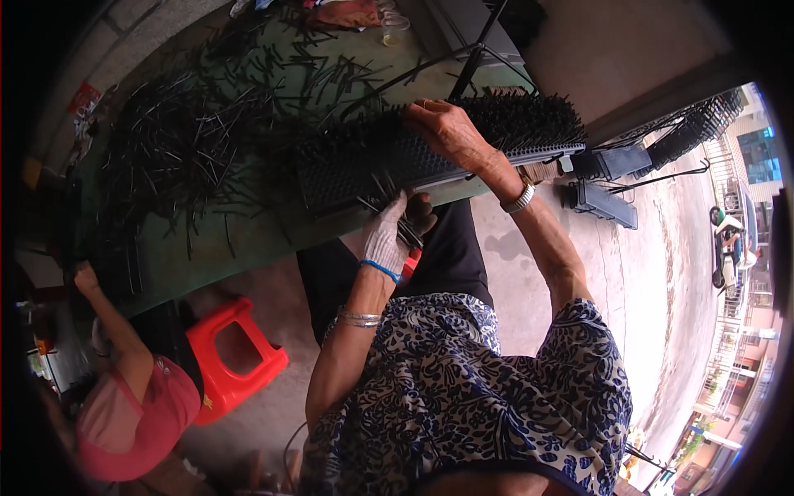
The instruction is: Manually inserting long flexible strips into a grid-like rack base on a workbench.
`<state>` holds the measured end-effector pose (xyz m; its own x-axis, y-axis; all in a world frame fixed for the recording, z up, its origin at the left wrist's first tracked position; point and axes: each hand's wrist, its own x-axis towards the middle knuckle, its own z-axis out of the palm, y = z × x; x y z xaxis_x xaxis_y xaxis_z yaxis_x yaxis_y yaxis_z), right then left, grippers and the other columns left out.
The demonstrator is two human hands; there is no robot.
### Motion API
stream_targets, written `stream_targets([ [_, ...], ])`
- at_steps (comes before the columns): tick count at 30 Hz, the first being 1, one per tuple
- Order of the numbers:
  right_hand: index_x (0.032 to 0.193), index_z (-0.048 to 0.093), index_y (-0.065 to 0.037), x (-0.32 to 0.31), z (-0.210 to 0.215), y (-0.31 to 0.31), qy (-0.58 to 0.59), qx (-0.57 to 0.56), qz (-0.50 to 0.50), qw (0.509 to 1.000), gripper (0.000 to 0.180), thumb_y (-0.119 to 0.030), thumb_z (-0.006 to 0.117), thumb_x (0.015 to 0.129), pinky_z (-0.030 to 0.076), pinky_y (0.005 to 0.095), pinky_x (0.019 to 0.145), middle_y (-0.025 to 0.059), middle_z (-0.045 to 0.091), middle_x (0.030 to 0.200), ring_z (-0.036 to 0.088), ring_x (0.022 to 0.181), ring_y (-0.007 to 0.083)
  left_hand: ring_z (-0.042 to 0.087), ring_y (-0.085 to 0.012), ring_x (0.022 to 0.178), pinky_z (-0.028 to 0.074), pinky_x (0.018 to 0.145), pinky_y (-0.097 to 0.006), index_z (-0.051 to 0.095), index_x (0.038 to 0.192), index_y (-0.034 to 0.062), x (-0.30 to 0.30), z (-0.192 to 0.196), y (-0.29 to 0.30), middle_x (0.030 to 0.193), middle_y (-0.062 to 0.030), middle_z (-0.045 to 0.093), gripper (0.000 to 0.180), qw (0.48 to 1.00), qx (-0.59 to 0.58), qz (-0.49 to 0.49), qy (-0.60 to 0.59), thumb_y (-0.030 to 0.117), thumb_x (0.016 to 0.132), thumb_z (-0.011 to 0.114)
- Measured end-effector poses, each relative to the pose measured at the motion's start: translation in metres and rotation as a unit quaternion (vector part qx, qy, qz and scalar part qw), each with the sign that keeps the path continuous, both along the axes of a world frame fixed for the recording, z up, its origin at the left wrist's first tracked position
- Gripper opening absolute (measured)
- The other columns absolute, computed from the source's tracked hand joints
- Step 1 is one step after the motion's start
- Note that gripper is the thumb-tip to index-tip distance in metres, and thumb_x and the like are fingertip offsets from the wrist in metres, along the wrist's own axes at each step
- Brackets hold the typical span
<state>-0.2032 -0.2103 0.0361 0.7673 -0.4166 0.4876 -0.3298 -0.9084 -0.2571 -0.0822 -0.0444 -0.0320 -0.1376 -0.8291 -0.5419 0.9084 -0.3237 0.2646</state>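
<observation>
Fig.: Your left hand (389,240), in a pale knit glove w/ a blue wristband, is clenched on a small bundle of thin black plastic spikes (395,217), held just below the near edge of the long black perforated plastic strip (430,161). Your right hand (447,131), bare, lies on top of the strip w/ fingers curled at its far edge; whether it pinches a single spike can't be told.

Judgement: to seat a spike well, keep the bundle close under the right hand so each pick is short, press straight down into a hole, and steady the strip against tilting.

The strip runs left–right between both hands, its right end past your right wrist, bristling w/ upright spikes. Beyond and left of the left hand: loose black spikes (190,149) heaped on the green table top (207,248). Below-left of the left hand: a red plastic stool (236,355) and another person in a pink top (132,413). Right of the right hand: dark rectangular trays (608,202) on the pavement.
</observation>
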Motion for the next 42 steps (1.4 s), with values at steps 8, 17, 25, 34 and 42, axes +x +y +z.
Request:
stream_targets([
  [8,0.101,0.058,-0.002,0.007,-0.006,0.001,0.053,0.001,-0.015,0.998,0.021,-0.004,0.061,0.081,0.051,0.0425,0.072,0.0142,0.06,0.088,0.061,0.084,0.0343,0.066,-0.0298,0.093,0.057,0.084,-0.046,0.061,0.11,0.0029,0.002,-0.005,-0.005,0.1,-0.0149,0.066,0.022,1.0,0.0,0.005,0.027,0.02,0.099,0.052],
  [17,0.1,0.063,-0.006,0.005,-0.013,0.008,-0.026,-0.054,-0.103,0.993,0.019,-0.011,0.064,0.081,0.051,0.0416,0.067,0.0127,0.061,0.085,0.062,0.08,0.0325,0.067,-0.0234,0.085,0.059,0.078,-0.041,0.062,0.112,0.005,0.0,0.007,0.003,0.093,-0.0114,0.068,0.023,1.0,0.0,0.016,-0.027,0.022,0.098,0.054],
  [25,0.091,0.072,-0.015,0.004,-0.008,0.013,-0.037,0.065,-0.207,0.976,0.012,-0.022,0.066,0.084,0.049,0.0376,0.072,0.0109,0.062,0.086,0.062,0.079,0.029,0.057,-0.0118,0.059,0.055,0.052,-0.03,0.062,0.109,0.0037,-0.004,0.022,0.004,0.081,-0.0091,0.066,0.022,0.996,0.018,0.025,-0.087,0.021,0.095,0.06],
  [34,0.101,0.074,-0.024,0.0,-0.016,0.005,0.05,-0.033,-0.223,0.973,0.019,-0.03,0.067,0.085,0.046,0.0361,0.074,0.0083,0.059,0.09,0.059,0.086,0.0256,0.047,-0.0092,0.052,0.042,0.047,-0.026,0.065,0.109,0.0049,-0.006,0.042,0.007,0.073,-0.0057,0.062,0.024,0.99,0.03,0.012,-0.137,0.022,0.093,0.063],
  [42,0.108,0.07,-0.005,0.001,0.02,0.045,-0.016,0.384,-0.156,0.91,0.035,-0.032,0.072,0.085,0.048,0.0319,0.081,0.0115,0.067,0.096,0.063,0.094,0.0193,0.046,-0.0083,0.051,0.037,0.044,-0.025,0.067,0.106,0.0043,-0.002,0.043,0.009,0.071,-0.0059,0.062,0.023,0.99,0.028,0.009,-0.139,0.023,0.092,0.066],
])
